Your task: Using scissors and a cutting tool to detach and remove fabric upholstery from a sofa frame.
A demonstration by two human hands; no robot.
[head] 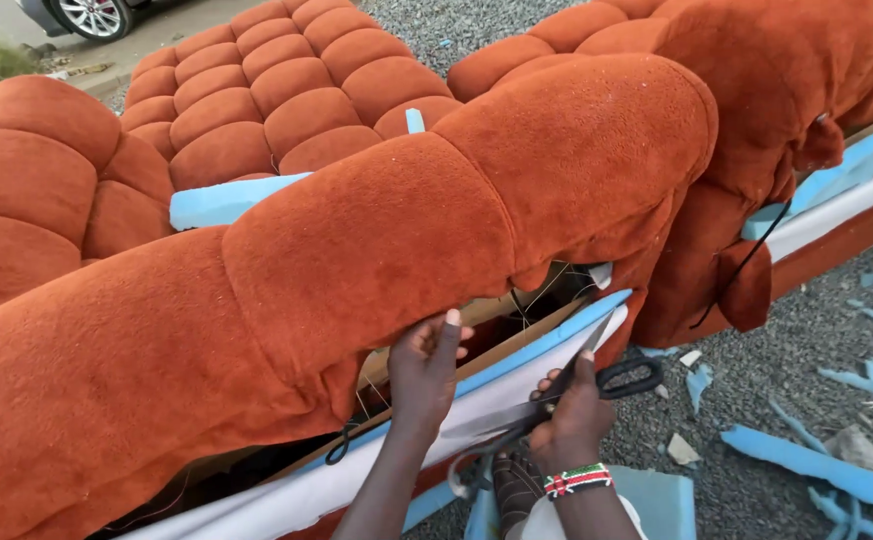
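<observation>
- Sofa (356,230): a long, rust-orange piece with fat tufted rolls lies on its side on the gravel (806,350), its underside turned toward the camera.
- Cover (286,300): the plush fabric is pulled over most of the roll, but its lower edge hangs loose along the frame (516,345), where wood, white lining and a blue foam strip (556,335) show.
- Left hand (424,365): it lifts the loose edge of the cover near the middle of the frame, thumb up on the fabric, fingers closed on the hem.
- Right hand (571,420): it is wrapped round the handles of black scissors (566,390), which lie just below the frame edge; a beaded band sits at the wrist. I cannot tell whether the blades are apart.
- Done, as far as it shows: the rolls are stuffed and covered, and the tufting looks finished on the seat side.
- Left, by my judgement: the bottom edge is not yet fixed down along this stretch, and further right the fabric bunches loose over the corner with a black cord (746,260) dangling.
- Threads (536,295): thin pale strands hang in the gap under the cover near the hands.
- Scraps (816,465): blue foam offcuts litter the gravel at the right.
- Cushion (276,90): a second tufted piece lies behind, with a car wheel (91,15) at the top left corner.
</observation>
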